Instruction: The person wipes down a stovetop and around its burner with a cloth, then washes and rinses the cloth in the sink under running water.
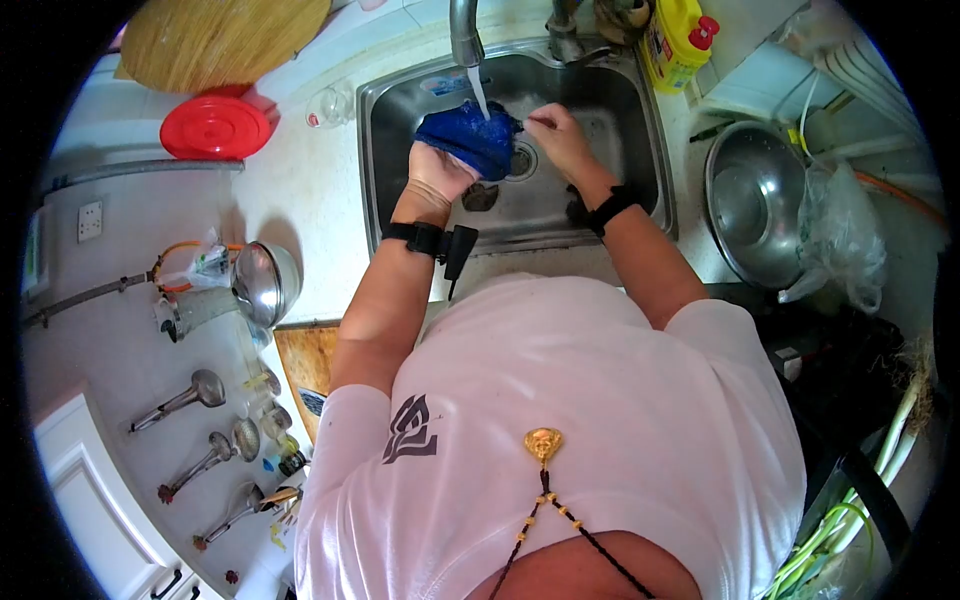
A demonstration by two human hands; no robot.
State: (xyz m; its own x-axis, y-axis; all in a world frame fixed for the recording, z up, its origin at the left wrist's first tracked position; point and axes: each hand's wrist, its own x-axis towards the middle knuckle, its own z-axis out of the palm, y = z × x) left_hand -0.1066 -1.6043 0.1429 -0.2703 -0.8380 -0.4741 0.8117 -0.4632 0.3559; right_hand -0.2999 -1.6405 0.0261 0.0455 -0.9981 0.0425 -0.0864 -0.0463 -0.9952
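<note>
Pretty crowded counter around this sink (pixel 650 215). Tap (pixel 465 35) hung right over it with water running, so the hands had to work under the spout. A yellow bottle (pixel 672 45) with a red cap stood just off the far right corner, a clear jar (pixel 326 108) sat by the left rim, and further left there was a red plastic piece (pixel 215 128) plus a round wooden board (pixel 215 40). Ladles hung on the left wall.

Containers: a big metal bowl (pixel 750 215) was parked right of the sink, with a see-through plastic bag (pixel 845 240) beside it, couldn't make out what was in that. Inside the sink, a dark clump (pixel 480 197) lay near the drain (pixel 520 160).

The blue cloth (pixel 465 140) was held up over the basin, in the stream. Left hand (pixel 443 170) was under it, palm up, fingers hidden, so can't tell how tight. Right hand (pixel 558 132) had its fingers bunched by the cloth's right edge; can't tell if they were pinching it.
</note>
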